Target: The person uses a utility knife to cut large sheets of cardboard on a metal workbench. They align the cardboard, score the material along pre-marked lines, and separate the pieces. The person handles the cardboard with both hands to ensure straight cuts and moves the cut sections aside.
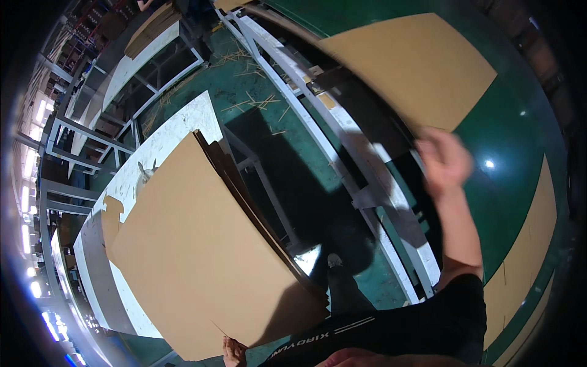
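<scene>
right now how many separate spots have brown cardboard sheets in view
4. A large flat brown cardboard sheet tops a stack on the white table; one sheet at the right hand; sheets on the green floor at right; a far pile. More may be hidden.

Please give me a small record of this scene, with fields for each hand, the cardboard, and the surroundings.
Setting: workshop with a green floor and white metal frames
Left hand: at the lower edge of the large cardboard sheet, gripping it from below; mostly hidden
Right hand: raised and blurred, at the near edge of a second cardboard sheet; grip cannot be told
Stack: darker cardboard sheets behind the large sheet, over a white worktable
Floor: scattered straw-like scraps
</scene>
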Tool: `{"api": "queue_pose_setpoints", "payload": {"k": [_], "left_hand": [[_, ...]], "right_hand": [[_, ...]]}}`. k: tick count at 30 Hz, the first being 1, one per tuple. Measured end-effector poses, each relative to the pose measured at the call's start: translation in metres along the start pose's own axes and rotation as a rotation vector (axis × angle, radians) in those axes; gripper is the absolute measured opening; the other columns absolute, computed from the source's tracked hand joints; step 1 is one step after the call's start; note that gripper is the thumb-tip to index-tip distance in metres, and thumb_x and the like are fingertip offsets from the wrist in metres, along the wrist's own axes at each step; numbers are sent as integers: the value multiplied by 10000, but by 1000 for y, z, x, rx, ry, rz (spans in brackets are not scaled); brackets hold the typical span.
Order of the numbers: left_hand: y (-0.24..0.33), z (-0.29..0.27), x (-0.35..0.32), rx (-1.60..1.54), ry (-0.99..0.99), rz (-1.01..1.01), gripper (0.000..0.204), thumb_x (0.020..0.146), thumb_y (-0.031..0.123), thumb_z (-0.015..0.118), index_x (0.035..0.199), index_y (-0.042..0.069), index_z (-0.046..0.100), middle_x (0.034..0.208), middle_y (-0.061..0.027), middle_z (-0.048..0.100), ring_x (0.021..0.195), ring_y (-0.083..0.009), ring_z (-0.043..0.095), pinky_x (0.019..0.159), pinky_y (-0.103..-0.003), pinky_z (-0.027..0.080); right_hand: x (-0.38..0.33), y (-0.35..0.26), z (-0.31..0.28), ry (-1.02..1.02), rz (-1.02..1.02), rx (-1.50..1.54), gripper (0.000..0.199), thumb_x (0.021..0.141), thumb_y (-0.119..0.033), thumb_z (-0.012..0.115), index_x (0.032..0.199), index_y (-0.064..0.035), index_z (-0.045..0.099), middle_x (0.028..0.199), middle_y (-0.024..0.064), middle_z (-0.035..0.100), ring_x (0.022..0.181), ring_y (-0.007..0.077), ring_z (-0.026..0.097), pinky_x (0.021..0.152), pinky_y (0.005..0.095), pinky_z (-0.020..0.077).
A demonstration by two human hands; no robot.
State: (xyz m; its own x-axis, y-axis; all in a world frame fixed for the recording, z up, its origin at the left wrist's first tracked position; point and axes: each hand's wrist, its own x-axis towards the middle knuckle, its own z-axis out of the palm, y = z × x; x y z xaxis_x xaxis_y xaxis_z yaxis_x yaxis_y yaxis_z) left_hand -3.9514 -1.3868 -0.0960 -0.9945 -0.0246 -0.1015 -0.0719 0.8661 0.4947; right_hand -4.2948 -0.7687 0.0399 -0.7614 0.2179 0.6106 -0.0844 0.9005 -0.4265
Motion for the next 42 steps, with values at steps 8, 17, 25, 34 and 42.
{"api": "queue_pose_setpoints", "payload": {"k": [8,17,25,34,42], "left_hand": [[13,-8,19,39,43,150,86,915,73,431,946,22,492,776,-141,550,712,-239,541,645,-377,446],[-58,-1,-10,654,-126,429,412,838,131,511,1177,-101,468,1283,-240,417,1172,-451,433,962,-464,431],[-10,-18,-4,421,-42,455,365,799,107,517,1116,-72,517,1216,-265,478,1144,-429,465,946,-452,435],[-33,-5,1,356,-64,399,526,782,329,639,1181,7,517,1231,-204,508,1148,-368,478,939,-441,408],[-84,7,-40,291,-108,313,435,823,290,588,1186,55,546,1221,-180,535,1120,-357,505,919,-448,424]], "right_hand": [[-47,181,28,627,625,212,365,798,-271,691,1017,7,604,979,138,649,877,222,610,768,337,465],[-68,166,116,124,1291,1600,366,782,-18,625,1136,-10,532,1056,100,616,972,259,604,809,370,517],[-91,-119,-20,110,761,1497,325,746,9,642,1063,10,567,949,79,620,849,177,613,723,292,502],[-284,-414,-81,-397,753,1073,254,775,-98,669,991,5,584,961,65,597,847,158,563,753,289,464],[-456,-521,-7,-1279,831,1753,375,906,-235,561,1137,53,500,1028,172,596,920,232,609,761,375,529]]}}
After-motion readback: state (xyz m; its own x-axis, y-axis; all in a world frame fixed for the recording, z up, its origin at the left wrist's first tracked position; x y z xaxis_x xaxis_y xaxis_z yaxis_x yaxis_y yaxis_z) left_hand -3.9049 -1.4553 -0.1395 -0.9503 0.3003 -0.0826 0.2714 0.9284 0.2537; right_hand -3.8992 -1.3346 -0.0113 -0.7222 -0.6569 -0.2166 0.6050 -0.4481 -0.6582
